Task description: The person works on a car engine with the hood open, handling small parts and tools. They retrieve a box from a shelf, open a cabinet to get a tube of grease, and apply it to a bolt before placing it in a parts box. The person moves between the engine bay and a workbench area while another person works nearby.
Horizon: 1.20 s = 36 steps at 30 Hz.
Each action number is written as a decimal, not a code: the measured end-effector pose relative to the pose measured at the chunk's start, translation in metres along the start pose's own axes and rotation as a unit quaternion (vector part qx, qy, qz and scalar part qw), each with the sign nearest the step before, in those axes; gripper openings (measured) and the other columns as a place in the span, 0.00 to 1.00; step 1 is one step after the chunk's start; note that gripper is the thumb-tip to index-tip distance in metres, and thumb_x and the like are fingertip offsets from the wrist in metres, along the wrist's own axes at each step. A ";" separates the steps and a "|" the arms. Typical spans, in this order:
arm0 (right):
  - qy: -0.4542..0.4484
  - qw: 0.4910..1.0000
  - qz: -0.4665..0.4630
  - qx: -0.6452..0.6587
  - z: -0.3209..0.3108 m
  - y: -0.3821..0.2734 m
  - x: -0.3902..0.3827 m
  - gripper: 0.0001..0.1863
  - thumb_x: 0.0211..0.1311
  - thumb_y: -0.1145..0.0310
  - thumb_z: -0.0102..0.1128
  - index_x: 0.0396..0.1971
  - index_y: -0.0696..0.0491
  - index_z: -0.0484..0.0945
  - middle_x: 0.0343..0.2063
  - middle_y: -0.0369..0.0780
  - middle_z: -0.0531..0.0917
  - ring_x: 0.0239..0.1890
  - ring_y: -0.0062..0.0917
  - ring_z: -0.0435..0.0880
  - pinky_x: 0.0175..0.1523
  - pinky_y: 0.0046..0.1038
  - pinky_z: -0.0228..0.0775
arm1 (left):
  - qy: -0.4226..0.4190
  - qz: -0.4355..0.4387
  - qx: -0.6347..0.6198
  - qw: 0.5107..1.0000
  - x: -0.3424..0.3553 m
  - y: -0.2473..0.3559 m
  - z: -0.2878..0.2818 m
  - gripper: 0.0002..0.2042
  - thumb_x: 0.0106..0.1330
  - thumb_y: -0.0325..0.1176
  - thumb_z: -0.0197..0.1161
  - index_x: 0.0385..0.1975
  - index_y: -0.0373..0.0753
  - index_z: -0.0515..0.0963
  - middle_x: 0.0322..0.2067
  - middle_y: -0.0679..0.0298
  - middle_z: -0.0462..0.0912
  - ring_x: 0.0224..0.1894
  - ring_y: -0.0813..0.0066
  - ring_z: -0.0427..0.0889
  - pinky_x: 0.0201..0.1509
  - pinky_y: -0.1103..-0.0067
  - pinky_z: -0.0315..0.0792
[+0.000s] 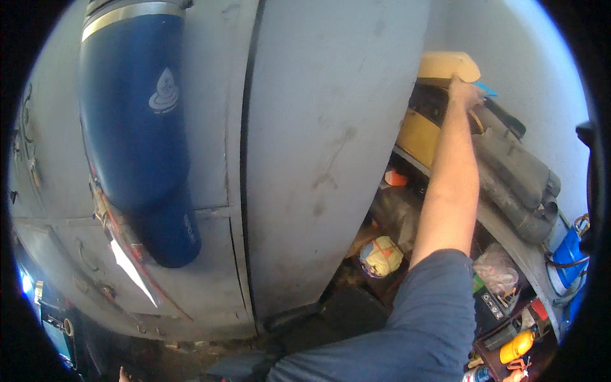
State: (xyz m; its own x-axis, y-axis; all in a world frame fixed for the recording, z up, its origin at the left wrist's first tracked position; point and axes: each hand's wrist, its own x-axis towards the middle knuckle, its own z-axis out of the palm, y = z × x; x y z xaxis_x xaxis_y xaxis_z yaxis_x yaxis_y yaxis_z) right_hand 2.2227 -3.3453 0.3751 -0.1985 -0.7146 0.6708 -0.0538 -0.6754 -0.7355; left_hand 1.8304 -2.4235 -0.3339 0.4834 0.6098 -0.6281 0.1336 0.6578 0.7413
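My right arm, in a dark blue sleeve, stretches up to a shelf at the far right. There my right hand [464, 94] is closed on the edge of a beige lid-like panel [449, 65], which sits tilted above a yellow box [418, 137]. Dark contents, too shadowed to name, show between panel and box. A light blue piece [487, 89] sticks out by my fingers; whether I hold it is unclear. At the lower left edge only a fingertip or two of my left hand [123, 374] show, so its grip is hidden.
Grey metal cabinets [324, 140] fill the middle. A dark blue tumbler-shaped container [137, 127] with a silver band looms close at left. Grey plastic ducting [515, 169] lies along the shelf [509, 232]. Below are a yellow bottle [516, 347] and a cloth bundle [381, 257].
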 end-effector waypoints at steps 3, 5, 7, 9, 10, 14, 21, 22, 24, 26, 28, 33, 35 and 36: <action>0.120 0.967 -0.179 -0.137 -0.006 0.001 -0.029 0.30 0.60 0.55 0.63 0.61 0.48 0.69 0.62 0.52 0.63 0.60 0.43 0.71 0.59 0.42 0.71 | -0.023 -0.019 -0.030 0.999 -0.006 -0.002 -0.001 0.22 0.70 0.49 0.50 0.55 0.40 0.75 0.54 0.57 0.77 0.55 0.59 0.73 0.60 0.64 0.68; 0.105 0.915 -0.314 -0.230 -0.004 0.003 -0.036 0.26 0.60 0.56 0.62 0.59 0.43 0.71 0.64 0.52 0.61 0.61 0.41 0.69 0.58 0.41 0.72 | 0.000 0.004 0.000 1.000 -0.011 -0.002 -0.001 0.22 0.70 0.49 0.51 0.55 0.40 0.75 0.54 0.57 0.77 0.55 0.59 0.74 0.60 0.64 0.68; 0.058 0.875 -0.384 -0.289 0.006 0.005 -0.036 0.21 0.62 0.59 0.58 0.56 0.40 0.74 0.63 0.50 0.62 0.60 0.40 0.70 0.57 0.41 0.72 | 0.021 0.025 0.034 0.999 -0.016 -0.001 0.003 0.23 0.70 0.49 0.51 0.55 0.39 0.74 0.54 0.57 0.77 0.55 0.59 0.74 0.60 0.64 0.68; 0.054 0.864 -0.413 -0.283 0.025 0.007 -0.031 0.18 0.63 0.62 0.55 0.53 0.39 0.76 0.63 0.48 0.64 0.59 0.40 0.71 0.57 0.43 0.72 | 0.034 0.037 0.058 0.997 -0.022 0.002 0.007 0.23 0.70 0.49 0.51 0.56 0.39 0.74 0.54 0.57 0.77 0.55 0.59 0.74 0.60 0.65 0.68; 0.057 0.878 -0.401 -0.253 0.035 0.008 -0.026 0.16 0.63 0.63 0.53 0.51 0.41 0.77 0.63 0.47 0.65 0.59 0.40 0.71 0.57 0.45 0.71 | 0.043 0.044 0.068 0.996 -0.025 0.004 0.010 0.23 0.70 0.49 0.51 0.56 0.38 0.74 0.54 0.57 0.77 0.55 0.59 0.74 0.60 0.65 0.68; 0.054 0.903 -0.358 -0.232 0.069 0.002 -0.018 0.15 0.63 0.66 0.51 0.48 0.41 0.79 0.63 0.45 0.66 0.62 0.39 0.67 0.62 0.52 0.63 | 0.067 0.056 0.095 0.992 -0.039 0.007 0.013 0.24 0.70 0.49 0.52 0.56 0.37 0.74 0.54 0.56 0.77 0.55 0.59 0.74 0.60 0.65 0.68; 0.057 0.808 -0.458 -0.367 0.043 0.022 -0.032 0.15 0.64 0.63 0.51 0.48 0.39 0.81 0.66 0.41 0.64 0.71 0.36 0.57 0.69 0.49 0.50 | 0.096 0.074 0.133 0.984 -0.047 0.010 0.012 0.25 0.69 0.49 0.53 0.56 0.36 0.74 0.54 0.56 0.77 0.56 0.60 0.74 0.60 0.66 0.68; 0.035 0.793 -0.476 -0.378 0.041 0.025 -0.033 0.15 0.64 0.62 0.50 0.47 0.39 0.82 0.66 0.40 0.64 0.71 0.35 0.56 0.69 0.49 0.49 | 0.098 0.075 0.135 0.983 -0.047 0.010 0.012 0.25 0.69 0.49 0.53 0.56 0.36 0.74 0.54 0.56 0.77 0.56 0.60 0.74 0.60 0.66 0.68; -0.009 0.786 -0.493 -0.374 0.044 0.024 -0.032 0.15 0.65 0.62 0.50 0.47 0.40 0.82 0.66 0.40 0.64 0.71 0.33 0.56 0.70 0.49 0.47 | 0.110 0.074 0.139 0.981 -0.049 0.010 0.010 0.25 0.69 0.49 0.54 0.56 0.35 0.73 0.54 0.56 0.77 0.56 0.60 0.74 0.60 0.66 0.69; -0.056 0.785 -0.486 -0.380 0.054 0.023 -0.029 0.15 0.66 0.62 0.49 0.48 0.40 0.82 0.66 0.39 0.64 0.71 0.33 0.56 0.71 0.49 0.45 | 0.118 0.078 0.139 0.980 -0.054 0.010 0.009 0.25 0.69 0.49 0.54 0.57 0.35 0.73 0.54 0.56 0.77 0.56 0.60 0.74 0.60 0.67 0.69; -0.092 0.778 -0.432 -0.447 0.073 0.019 -0.031 0.18 0.67 0.63 0.48 0.54 0.40 0.78 0.67 0.38 0.63 0.72 0.33 0.55 0.72 0.51 0.42 | 0.123 0.076 0.141 0.979 -0.060 0.008 0.008 0.26 0.69 0.49 0.55 0.57 0.34 0.73 0.55 0.56 0.77 0.56 0.60 0.74 0.60 0.67 0.69; -0.218 0.772 -0.399 -0.445 0.101 0.026 -0.029 0.24 0.68 0.65 0.45 0.64 0.44 0.68 0.69 0.37 0.59 0.73 0.33 0.51 0.73 0.54 0.40 | 0.139 0.072 0.150 0.976 -0.067 0.007 0.007 0.26 0.69 0.49 0.55 0.57 0.33 0.73 0.55 0.55 0.77 0.56 0.60 0.74 0.61 0.67 0.69; -0.223 0.773 -0.413 -0.426 0.098 0.033 -0.031 0.24 0.68 0.66 0.45 0.65 0.46 0.66 0.70 0.38 0.58 0.74 0.32 0.50 0.73 0.55 0.39 | 0.142 0.072 0.155 0.975 -0.066 0.008 0.006 0.27 0.69 0.49 0.56 0.57 0.32 0.73 0.55 0.55 0.77 0.56 0.61 0.74 0.61 0.68 0.69; -0.221 0.764 -0.433 -0.424 0.095 0.036 -0.033 0.24 0.68 0.66 0.45 0.64 0.46 0.67 0.70 0.38 0.58 0.74 0.31 0.50 0.73 0.54 0.40 | 0.143 0.073 0.158 0.974 -0.065 0.009 0.005 0.27 0.69 0.49 0.56 0.57 0.32 0.73 0.55 0.55 0.77 0.56 0.61 0.74 0.61 0.68 0.69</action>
State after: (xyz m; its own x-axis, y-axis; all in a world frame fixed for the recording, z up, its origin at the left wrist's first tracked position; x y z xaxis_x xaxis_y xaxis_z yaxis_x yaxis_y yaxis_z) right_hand 2.3200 -3.3630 0.3359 0.6107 -0.1847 0.7700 -0.6297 -0.7029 0.3309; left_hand 1.8044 -2.4597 -0.2854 0.2625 0.8148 -0.5170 0.3638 0.4127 0.8351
